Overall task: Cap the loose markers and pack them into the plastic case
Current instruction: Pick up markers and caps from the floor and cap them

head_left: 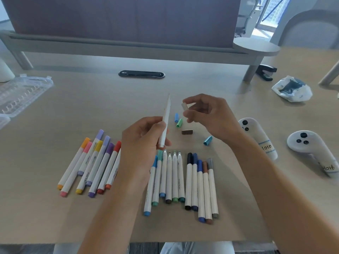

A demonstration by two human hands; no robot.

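Note:
My left hand [145, 142] grips an uncapped white marker [166, 118] by its lower end, tip pointing up and away. My right hand [209, 114] pinches a small pale cap [184, 106] just right of the marker's tip, not touching it. Loose caps lie on the table below: blue [176, 117], green [179, 123], brown [187, 132] and teal [208, 140]. Capped warm-coloured markers [91, 162] lie at the left. Near my wrists lie several markers [172, 178], some uncapped, and a dark capped group [201, 186]. The clear plastic case [20, 94] lies open at the far left.
Two white controllers [256, 136] [311, 153] lie at the right. A crumpled plastic bag [291, 89] and a black stapler [266, 72] sit at the back right. A black cable grommet [141, 74] is set in the table. A grey raised shelf [128, 46] runs along the back.

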